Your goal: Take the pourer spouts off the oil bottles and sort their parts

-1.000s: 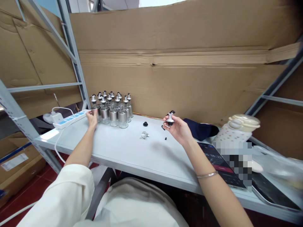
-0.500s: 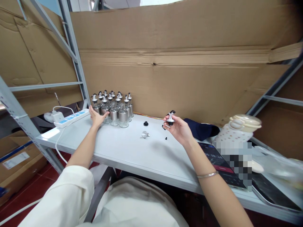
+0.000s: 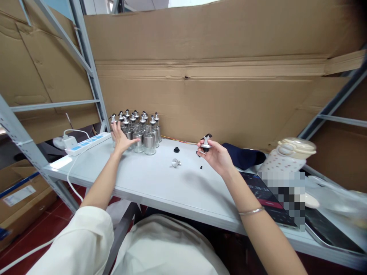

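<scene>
My right hand (image 3: 218, 156) holds a silver-and-black pourer top (image 3: 206, 143) upright between thumb and fingers, above the table. At the left, my left hand (image 3: 122, 140) is spread open in front of a cluster of glass bottles with metal sleeves; whether its fingers touch them I cannot tell. Most of these bottles carry pourer tops. Two bottles at the front, one sleeved bottle (image 3: 149, 143) and its neighbour (image 3: 138, 140), have bare necks. Between my hands lie a black stopper (image 3: 176, 149), a silver cap piece (image 3: 175, 163) and a tiny black part (image 3: 201, 167).
A white power strip (image 3: 88, 143) with a plugged-in charger lies at the table's left end. To the right are a dark blue cloth item (image 3: 243, 156), a dotted jug (image 3: 286, 156), a tablet (image 3: 268, 196) and a phone (image 3: 332, 233). Cardboard (image 3: 218, 99) walls off the back.
My left hand has shifted slightly right and up along the front of the bottles, with its fingers spread wider. My right hand keeps the pourer top in nearly the same place.
</scene>
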Motion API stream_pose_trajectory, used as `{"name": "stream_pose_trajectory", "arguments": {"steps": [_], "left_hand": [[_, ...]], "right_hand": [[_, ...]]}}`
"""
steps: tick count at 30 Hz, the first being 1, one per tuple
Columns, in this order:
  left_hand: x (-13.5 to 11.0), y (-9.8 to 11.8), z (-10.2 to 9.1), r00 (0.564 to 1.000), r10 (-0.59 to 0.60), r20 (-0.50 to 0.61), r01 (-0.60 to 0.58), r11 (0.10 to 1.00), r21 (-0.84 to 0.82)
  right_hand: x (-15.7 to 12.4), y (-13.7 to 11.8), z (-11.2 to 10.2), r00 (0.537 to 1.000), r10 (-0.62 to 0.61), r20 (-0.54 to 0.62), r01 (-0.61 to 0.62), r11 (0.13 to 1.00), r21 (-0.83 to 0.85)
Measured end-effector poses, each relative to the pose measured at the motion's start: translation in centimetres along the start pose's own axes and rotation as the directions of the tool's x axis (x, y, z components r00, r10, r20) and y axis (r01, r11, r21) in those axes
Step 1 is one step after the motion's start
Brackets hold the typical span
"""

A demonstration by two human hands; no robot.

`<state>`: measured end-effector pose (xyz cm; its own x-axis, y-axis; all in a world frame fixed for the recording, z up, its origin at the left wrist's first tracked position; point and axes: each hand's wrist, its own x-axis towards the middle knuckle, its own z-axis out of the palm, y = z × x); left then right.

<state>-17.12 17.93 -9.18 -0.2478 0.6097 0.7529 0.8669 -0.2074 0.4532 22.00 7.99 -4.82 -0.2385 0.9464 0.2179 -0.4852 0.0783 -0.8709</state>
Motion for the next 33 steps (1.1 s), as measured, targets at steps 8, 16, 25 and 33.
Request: {"name": "stream_pose_trajectory", "arguments": {"steps": [8, 16, 25, 33], "left_hand": [[-1.0, 4.7, 1.5, 0.894, 0.439, 0.092, -0.444, 0.895, 0.047], [-1.1, 6.6, 0.9, 0.823, 0.564, -0.073, -0.567, 0.822, -0.052], [-9.4, 20.4, 3.9, 0.502, 0.864, -0.044, -0.809, 0.451, -0.377], [-10.2, 19.1, 3.6, 0.595, 0.800, -0.077, -0.743, 0.510, -0.433]], "right_hand": [[0.2, 0.1, -0.2, 1.000, -0.005, 0.007, 0.005, 1.000, -0.021], [0.1, 0.0, -0.1, 1.000, -0.010, 0.014, 0.010, 1.000, -0.019], [-0.2, -0.1, 0.0, 0.993, 0.010, 0.119, -0.008, 1.000, -0.022], [-0.6, 0.4, 0.1, 0.930, 0.179, 0.321, -0.110, 0.969, -0.222]]}}
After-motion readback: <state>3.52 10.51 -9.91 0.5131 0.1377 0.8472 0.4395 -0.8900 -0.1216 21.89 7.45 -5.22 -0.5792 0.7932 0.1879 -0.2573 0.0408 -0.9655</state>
